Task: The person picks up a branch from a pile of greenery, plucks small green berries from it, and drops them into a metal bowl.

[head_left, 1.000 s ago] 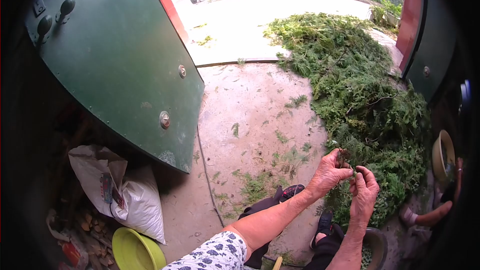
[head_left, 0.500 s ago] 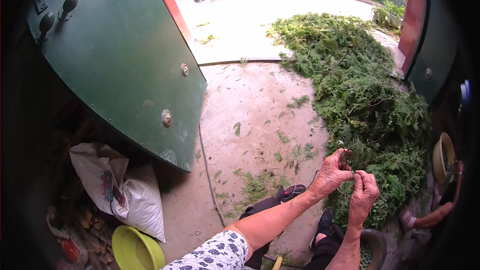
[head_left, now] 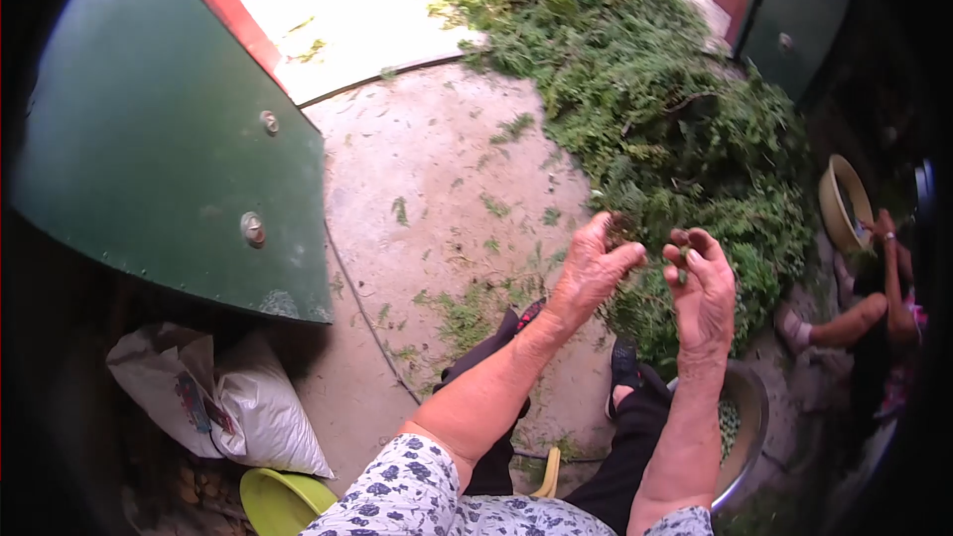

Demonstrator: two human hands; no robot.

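Note:
Over the near edge of a heap of cut green conifer branches (head_left: 635, 89), my two hands are held apart. The fingers of my left hand (head_left: 593, 263) are curled, with the thumb stretched to the right; a dark sprig seems to lie in them, hard to tell from the foliage behind. My right hand (head_left: 705, 293) has its fingers bent in, pinching a small green bit of the plant (head_left: 682, 275). Below my right forearm stands a metal basin (head_left: 759, 417) containing many small green pieces, partly hidden by the arm.
At the right, another person sits with a hand (head_left: 884, 225) by a beige basin (head_left: 829, 203). A green metal door (head_left: 179, 159) stands on the left, above a white sack (head_left: 263, 407) and a yellow-green basin (head_left: 283, 506). Loose sprigs and a cable (head_left: 362, 313) lie on the concrete floor.
My hands have parted from touching fingertips, the right one now holding a small green bit. The view has shifted downward and to the right, showing more of the seated person.

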